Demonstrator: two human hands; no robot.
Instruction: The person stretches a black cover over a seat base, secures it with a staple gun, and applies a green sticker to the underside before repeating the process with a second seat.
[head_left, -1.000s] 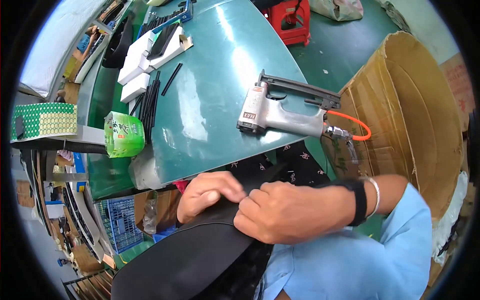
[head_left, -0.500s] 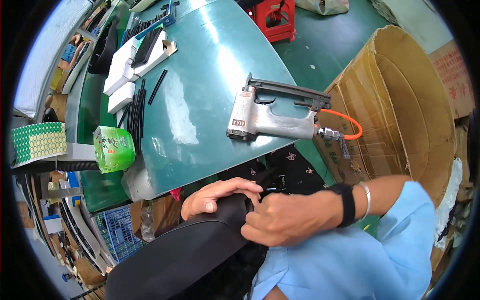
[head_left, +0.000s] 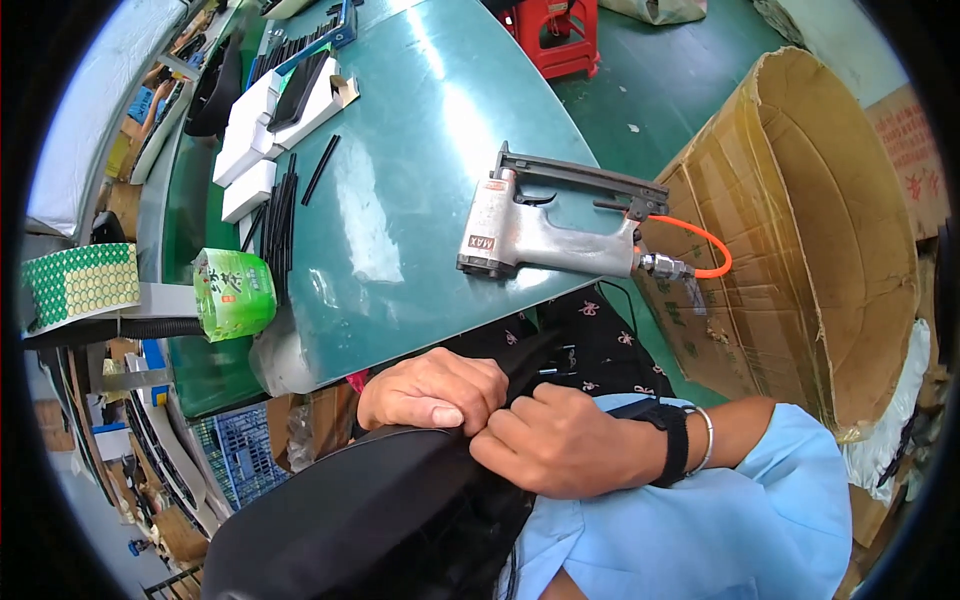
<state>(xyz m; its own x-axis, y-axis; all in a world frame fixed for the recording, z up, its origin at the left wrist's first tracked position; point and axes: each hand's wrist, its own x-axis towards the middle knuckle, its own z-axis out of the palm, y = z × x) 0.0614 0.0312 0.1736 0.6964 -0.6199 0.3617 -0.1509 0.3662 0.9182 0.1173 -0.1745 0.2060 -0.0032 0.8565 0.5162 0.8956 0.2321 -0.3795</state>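
A black padded seat cover (head_left: 360, 500) with a smooth, leather-like skin lies across my lap, its narrow end toward the table. Over its far edge curls my left hand (head_left: 435, 392), fingers bent and thumb along the top, gripping the cover. Close against it, my right hand (head_left: 555, 440) is closed with the knuckles up, pinching the cover's edge; the fingertips are hidden underneath. Beyond both hands, a silver pneumatic staple gun (head_left: 550, 225) lies on its side on the green table (head_left: 400, 330).
An orange air hose (head_left: 722, 250) runs from the staple gun toward a large cardboard box (head_left: 740, 260) at the right. White boxes (head_left: 248, 190), black strips (head_left: 285, 225) and a green packet (head_left: 235, 292) are at the left. A red stool (head_left: 560, 35) stands behind.
My left hand has curled its fingers down over the edge, where they were stretched out before. My right hand has shifted slightly left, nearer to it. The view has moved a little.
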